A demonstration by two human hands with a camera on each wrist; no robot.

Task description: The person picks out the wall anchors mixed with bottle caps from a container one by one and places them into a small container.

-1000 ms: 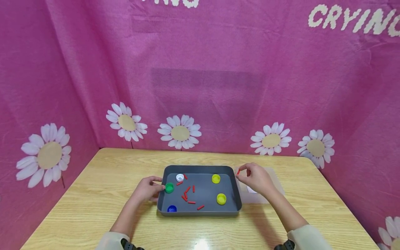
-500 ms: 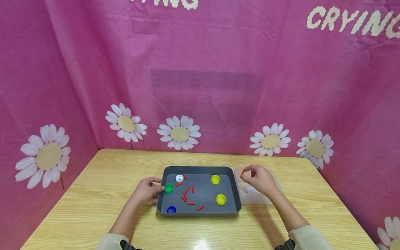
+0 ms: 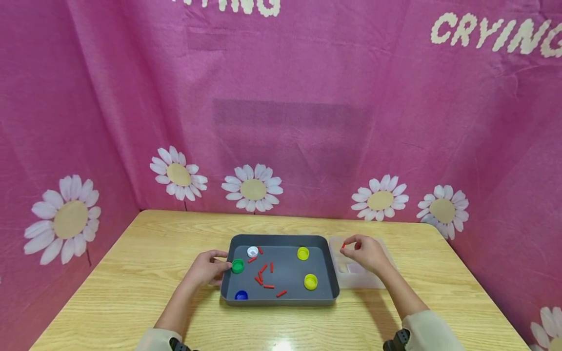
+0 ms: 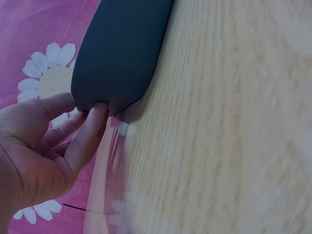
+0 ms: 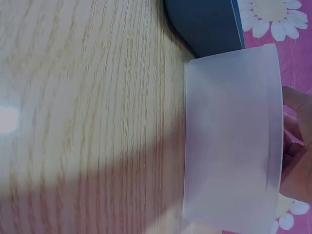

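A dark grey tray (image 3: 281,302) stands on the table in the head view. My left hand (image 3: 204,268) grips its left rim, thumb over the edge; the left wrist view shows the fingers against the tray's end wall (image 4: 122,53). Between thumb and index finger, my right hand (image 3: 366,253) pinches a short red stick (image 3: 343,246) over a frosted plastic box (image 3: 362,281). In the right wrist view the box wall (image 5: 231,141) hides the fingertips and stick. Several similar red sticks (image 3: 269,286) lie scattered in the tray's left half.
Inside the tray sit a white cap (image 3: 252,251), a green cap (image 3: 237,266), a blue cap (image 3: 241,295) and two yellow caps (image 3: 303,253). The box stands against the tray's right side. Behind the wooden table (image 3: 175,224) hangs a pink flowered curtain (image 3: 290,146).
My right hand has moved right with the red stick, from beside the tray's right rim to over the box, and slightly lower. The left hand keeps its grip on the tray.
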